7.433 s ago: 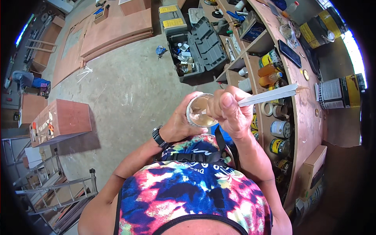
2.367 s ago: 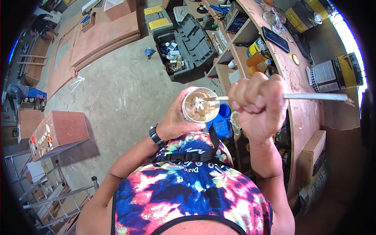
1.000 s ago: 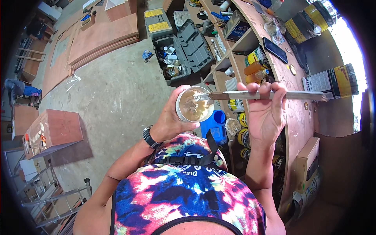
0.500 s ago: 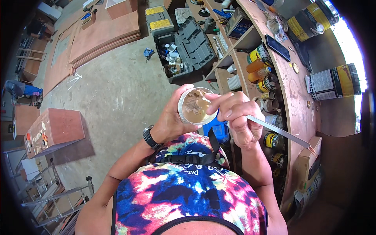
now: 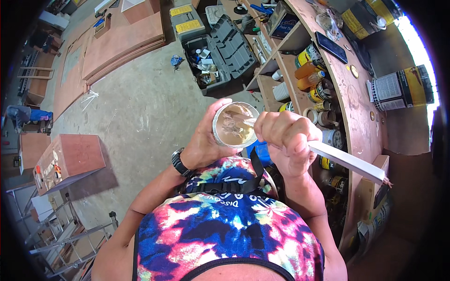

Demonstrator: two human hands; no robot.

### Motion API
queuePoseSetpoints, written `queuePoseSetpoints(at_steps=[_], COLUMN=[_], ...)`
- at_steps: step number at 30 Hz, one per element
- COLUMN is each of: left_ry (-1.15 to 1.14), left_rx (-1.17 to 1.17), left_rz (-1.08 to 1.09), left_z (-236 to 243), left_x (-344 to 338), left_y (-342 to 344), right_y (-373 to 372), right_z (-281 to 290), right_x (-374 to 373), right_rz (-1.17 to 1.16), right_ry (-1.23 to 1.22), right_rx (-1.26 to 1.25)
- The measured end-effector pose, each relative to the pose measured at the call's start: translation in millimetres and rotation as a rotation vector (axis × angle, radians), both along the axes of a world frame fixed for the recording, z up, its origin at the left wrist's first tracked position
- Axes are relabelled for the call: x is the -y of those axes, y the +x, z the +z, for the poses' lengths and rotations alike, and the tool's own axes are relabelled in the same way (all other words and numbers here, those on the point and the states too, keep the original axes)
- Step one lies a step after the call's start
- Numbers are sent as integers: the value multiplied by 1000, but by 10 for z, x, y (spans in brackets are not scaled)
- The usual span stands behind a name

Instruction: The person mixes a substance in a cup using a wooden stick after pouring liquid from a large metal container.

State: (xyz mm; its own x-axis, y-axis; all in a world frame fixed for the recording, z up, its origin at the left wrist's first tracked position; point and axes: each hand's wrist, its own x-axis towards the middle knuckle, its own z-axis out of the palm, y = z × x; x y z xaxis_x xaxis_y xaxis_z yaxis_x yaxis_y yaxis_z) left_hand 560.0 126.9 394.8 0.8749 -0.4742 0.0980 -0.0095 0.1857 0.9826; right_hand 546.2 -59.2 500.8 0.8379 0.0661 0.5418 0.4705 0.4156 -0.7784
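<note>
My left hand (image 5: 200,139) is wrapped round a pale round cup (image 5: 216,132), its open mouth tipped toward me. Inside is a tan, creamy mixture (image 5: 236,136) with darker brown streaks. In my closed right hand (image 5: 291,143) is a flat white stick (image 5: 349,160) with a splintered outer end. The stick's other end reaches over the cup's right rim and into the mixture. My right fingers sit just beside that rim. A dark watch is on my left wrist.
To the right stands a wooden workbench (image 5: 349,100) with a phone (image 5: 331,48) and cans on top, and shelves of tins and bottles below. Ahead lies an open toolbox (image 5: 206,65). A wooden box (image 5: 82,157) and a metal ladder (image 5: 75,239) are at left; a person (image 5: 28,114) is farther off.
My right hand has turned, so the stick now shows its broad white face. More of its inner end shows in the cup. The left hand keeps its hold on the cup.
</note>
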Motion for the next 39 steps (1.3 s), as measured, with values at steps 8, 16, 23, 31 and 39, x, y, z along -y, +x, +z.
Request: queuePoseSetpoints(at_steps=[8, 16, 23, 31, 39], left_ry=[15, -4, -36, 14, 83], left_rx=[-23, -27, -73, -29, 32], left_rz=[-7, -69, -81, -25, -19], left_z=[-38, -54, -22, -89, -150], left_x=[12, 30, 92, 110, 123], left_y=[-49, -51, -51, -99, -146], right_y=[1, 3, 59, 95, 7], right_z=[-221, -90, -137, -119, -49], right_x=[-35, 57, 30, 93, -36], right_rz=[-86, -58, -34, -78, -213], right_ry=[-101, -176, -110, -233, -87], right_rx=[-44, -60, -35, -177, -408])
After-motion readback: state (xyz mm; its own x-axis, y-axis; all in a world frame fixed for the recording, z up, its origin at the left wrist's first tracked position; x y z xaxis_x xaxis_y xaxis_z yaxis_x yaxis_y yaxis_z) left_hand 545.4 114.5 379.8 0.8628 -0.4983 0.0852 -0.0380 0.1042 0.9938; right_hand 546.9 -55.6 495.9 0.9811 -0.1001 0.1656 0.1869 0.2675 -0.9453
